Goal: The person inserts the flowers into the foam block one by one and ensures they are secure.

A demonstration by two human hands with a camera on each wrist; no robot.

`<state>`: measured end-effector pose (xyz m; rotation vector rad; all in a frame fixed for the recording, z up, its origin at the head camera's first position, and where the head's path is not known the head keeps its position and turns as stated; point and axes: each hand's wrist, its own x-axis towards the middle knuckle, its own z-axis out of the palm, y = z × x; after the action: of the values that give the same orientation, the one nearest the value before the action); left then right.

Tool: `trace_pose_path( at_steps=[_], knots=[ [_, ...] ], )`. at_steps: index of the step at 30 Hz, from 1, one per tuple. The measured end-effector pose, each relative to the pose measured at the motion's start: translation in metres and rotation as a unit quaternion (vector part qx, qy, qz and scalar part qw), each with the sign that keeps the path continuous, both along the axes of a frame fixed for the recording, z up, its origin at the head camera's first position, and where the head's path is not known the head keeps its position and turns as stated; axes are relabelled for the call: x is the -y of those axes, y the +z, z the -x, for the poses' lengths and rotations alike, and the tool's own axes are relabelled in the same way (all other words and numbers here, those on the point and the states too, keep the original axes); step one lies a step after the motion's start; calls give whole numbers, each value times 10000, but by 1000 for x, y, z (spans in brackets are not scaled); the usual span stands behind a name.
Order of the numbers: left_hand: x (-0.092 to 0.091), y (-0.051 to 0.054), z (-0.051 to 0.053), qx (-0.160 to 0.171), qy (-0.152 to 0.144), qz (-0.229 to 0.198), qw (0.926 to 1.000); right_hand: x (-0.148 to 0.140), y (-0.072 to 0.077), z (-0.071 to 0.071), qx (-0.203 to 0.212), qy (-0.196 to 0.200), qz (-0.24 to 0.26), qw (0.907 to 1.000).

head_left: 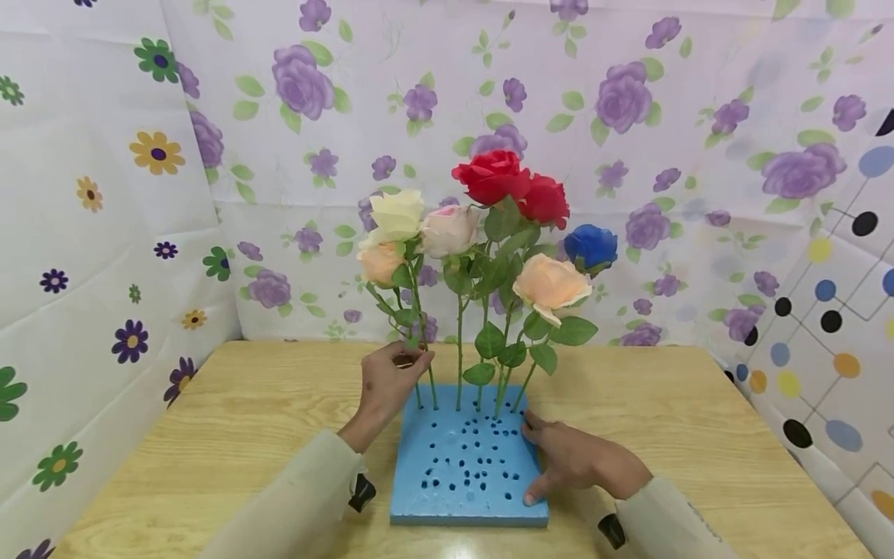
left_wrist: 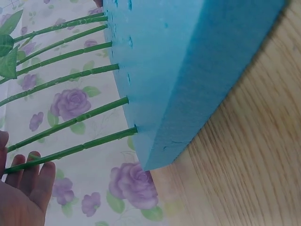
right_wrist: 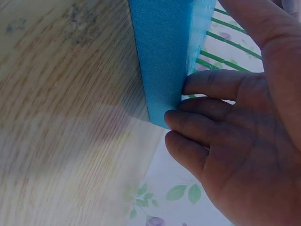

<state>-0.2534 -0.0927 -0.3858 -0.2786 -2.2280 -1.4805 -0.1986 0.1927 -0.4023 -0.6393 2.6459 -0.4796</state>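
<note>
A light blue foam block (head_left: 447, 497) with many holes lies on the table, several roses standing in its back part. At the back left, my left hand (head_left: 387, 384) pinches a green rose stem (left_wrist: 70, 150) between thumb and fingers. The cream rose (head_left: 396, 216) and a small peach rose (head_left: 382, 264) are above that hand; which stem is held is hard to tell. On the block's right edge my right hand (head_left: 583, 458) rests, fingers extended along the side (right_wrist: 162, 61) and thumb at the front corner.
Further right in the block stand a pale pink rose (head_left: 449, 230), two red roses (head_left: 492, 177), a blue rose (head_left: 590, 246) and a larger peach rose (head_left: 552, 285). Wood-grain table (head_left: 663, 404) surrounds the block. Flowered cloth (head_left: 419, 46) hangs behind.
</note>
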Motion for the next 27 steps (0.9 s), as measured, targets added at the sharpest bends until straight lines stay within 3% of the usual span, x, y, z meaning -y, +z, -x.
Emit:
trace_pose_path(
  at_steps=[6,11,27],
  knots=[
    [4,-1,-4,-10,-118,-203,9997,1,-4,0,-73,166,90,9998],
    [12,2,-10,106,-140,91,9998,3,-4,1,-84,146,29,9999],
    [40,11,-25,-26,-209,1124,9934,-1,-1,-1,-100,100,-147,9998]
  ],
)
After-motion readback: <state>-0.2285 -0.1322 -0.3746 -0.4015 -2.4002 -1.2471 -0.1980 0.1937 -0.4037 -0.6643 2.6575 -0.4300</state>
